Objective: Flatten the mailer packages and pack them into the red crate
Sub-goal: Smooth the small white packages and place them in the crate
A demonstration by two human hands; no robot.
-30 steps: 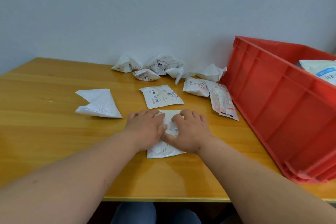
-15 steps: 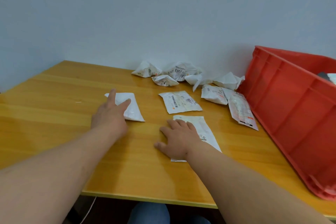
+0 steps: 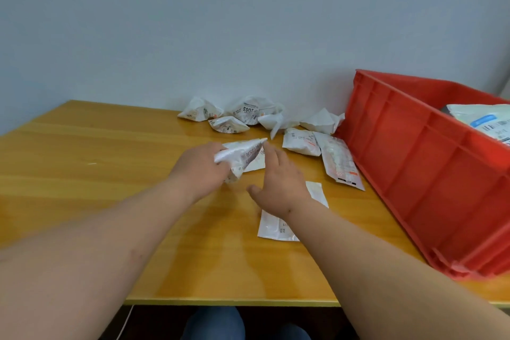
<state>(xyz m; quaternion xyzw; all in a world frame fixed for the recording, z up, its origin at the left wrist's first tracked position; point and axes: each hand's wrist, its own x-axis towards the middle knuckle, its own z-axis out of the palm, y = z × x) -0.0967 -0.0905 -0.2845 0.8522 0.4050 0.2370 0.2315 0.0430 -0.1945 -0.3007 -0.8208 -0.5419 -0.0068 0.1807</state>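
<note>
Left hand: a folded mailer (image 3: 242, 156) is gripped by the left hand (image 3: 201, 164), lifted clear of the table (image 3: 110, 174), mid-scene, one corner pointing far-right.
Right hand: the right hand (image 3: 278, 182) is held with fingers relaxed and spread, nothing gripped, just right of the lifted mailer; whether the fingertips touch it cannot be told.
Flat mailer: a flattened one (image 3: 278, 225) is left on the near table, partly hidden under the right wrist.
Pile: crumpled mailers (image 3: 248, 113) are heaped at the far edge by the wall; two more (image 3: 320, 146) lie beside the crate.
Crate: the red crate (image 3: 430, 174) is parked at right, with mailers (image 3: 485, 121) already seen inside.
Slip risk: the mailer is held at one end only, so it could be dropped or could fold back.
Sweep risk: the flat mailer could be dragged off the near edge by the right forearm.
Packing risk: if creases are not pressed out, crate space may be wasted.
</note>
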